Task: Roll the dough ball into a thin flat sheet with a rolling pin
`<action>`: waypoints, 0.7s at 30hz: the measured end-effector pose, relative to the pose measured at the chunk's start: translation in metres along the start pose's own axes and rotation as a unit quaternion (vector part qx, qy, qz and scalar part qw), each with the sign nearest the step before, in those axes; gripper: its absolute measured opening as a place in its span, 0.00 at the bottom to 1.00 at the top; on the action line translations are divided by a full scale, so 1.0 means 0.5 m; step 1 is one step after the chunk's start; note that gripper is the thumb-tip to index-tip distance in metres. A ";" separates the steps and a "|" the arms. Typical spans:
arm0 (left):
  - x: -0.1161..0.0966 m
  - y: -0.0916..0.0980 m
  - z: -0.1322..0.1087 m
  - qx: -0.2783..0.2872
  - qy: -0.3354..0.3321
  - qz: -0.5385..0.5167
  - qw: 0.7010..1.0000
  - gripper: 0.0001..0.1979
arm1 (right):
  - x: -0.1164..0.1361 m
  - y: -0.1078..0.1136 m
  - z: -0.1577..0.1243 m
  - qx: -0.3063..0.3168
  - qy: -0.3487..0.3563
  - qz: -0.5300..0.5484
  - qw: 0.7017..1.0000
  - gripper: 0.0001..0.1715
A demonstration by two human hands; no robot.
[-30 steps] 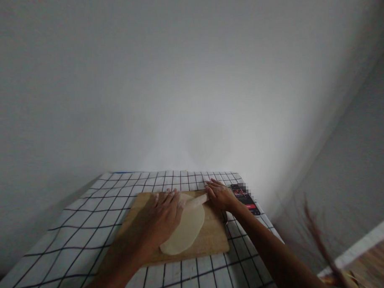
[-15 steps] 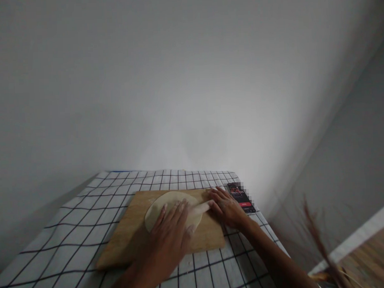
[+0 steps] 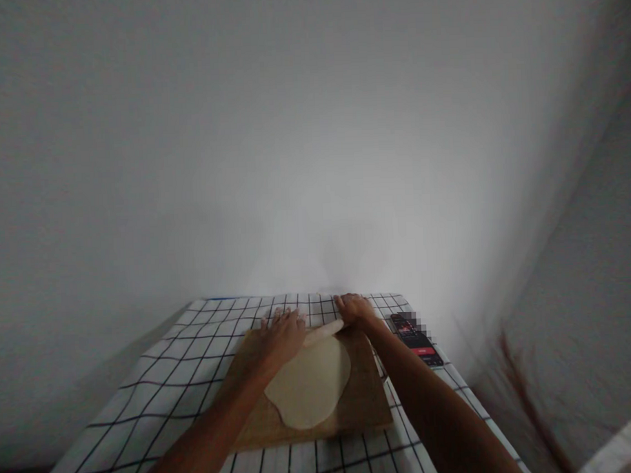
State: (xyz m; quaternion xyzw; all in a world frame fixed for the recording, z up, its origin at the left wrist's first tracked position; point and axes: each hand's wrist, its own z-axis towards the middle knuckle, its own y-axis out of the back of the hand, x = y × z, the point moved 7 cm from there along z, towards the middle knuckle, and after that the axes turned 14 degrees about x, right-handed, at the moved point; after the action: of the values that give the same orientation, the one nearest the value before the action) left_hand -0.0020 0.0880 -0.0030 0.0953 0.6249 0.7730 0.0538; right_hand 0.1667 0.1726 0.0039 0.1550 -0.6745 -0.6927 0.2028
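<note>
A pale wooden rolling pin (image 3: 324, 331) lies at a slant across the far edge of a thin, flattened sheet of dough (image 3: 311, 385). My left hand (image 3: 285, 334) rests over the pin's left end, its floury fingers reaching over the far side. At the other end, my right hand (image 3: 354, 309) is closed around the pin's tip near the board's far right corner. The dough is roughly round with an uneven outline and sits on a wooden board (image 3: 370, 407). My left hand and forearm hide part of its left side.
A white tablecloth with dark grid lines (image 3: 160, 390) covers the table under the board. A phone with a lit screen (image 3: 417, 340) lies right of the board. A plain wall (image 3: 302, 161) rises behind the table. Blurred brown twigs (image 3: 522, 381) stand beyond the right edge.
Both hands and the rolling pin have moved away from me, from the dough's middle to its far edge. More of the dough's near part shows. The camera view has shifted slightly.
</note>
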 end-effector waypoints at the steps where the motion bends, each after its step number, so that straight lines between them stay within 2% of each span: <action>1: -0.002 -0.001 0.000 0.004 -0.005 -0.003 1.000 0.18 | -0.004 -0.002 -0.005 0.003 0.004 -0.001 1.000 0.24; 4: -0.016 0.006 -0.021 -0.002 -0.008 -0.015 1.000 0.19 | -0.013 -0.007 -0.050 0.012 0.019 -0.002 1.000 0.22; 8: -0.069 0.024 -0.087 -0.040 -0.053 -0.040 0.997 0.20 | -0.010 -0.012 -0.164 0.001 0.052 0.000 0.999 0.20; 11: -0.115 0.030 -0.147 -0.062 -0.079 -0.082 0.992 0.20 | -0.012 -0.005 -0.249 -0.068 0.056 0.044 0.995 0.22; 15: -0.163 0.047 -0.202 -0.044 -0.119 -0.106 0.986 0.23 | -0.005 -0.010 -0.296 -0.062 0.068 0.035 0.995 0.24; 18: -0.149 0.074 -0.206 -0.035 -0.111 -0.113 0.987 0.21 | 0.014 -0.001 -0.293 -0.053 0.075 0.030 0.995 0.24; 21: -0.099 0.085 -0.178 -0.042 -0.093 -0.111 0.988 0.20 | 0.041 0.011 -0.271 -0.051 0.064 0.058 0.995 0.23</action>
State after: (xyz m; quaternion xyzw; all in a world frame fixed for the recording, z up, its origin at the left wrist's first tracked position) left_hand 0.0286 -0.0158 0.0168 0.0946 0.5910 0.7753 0.2016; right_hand 0.2155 0.0446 0.0050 0.1492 -0.6319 -0.7017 0.2934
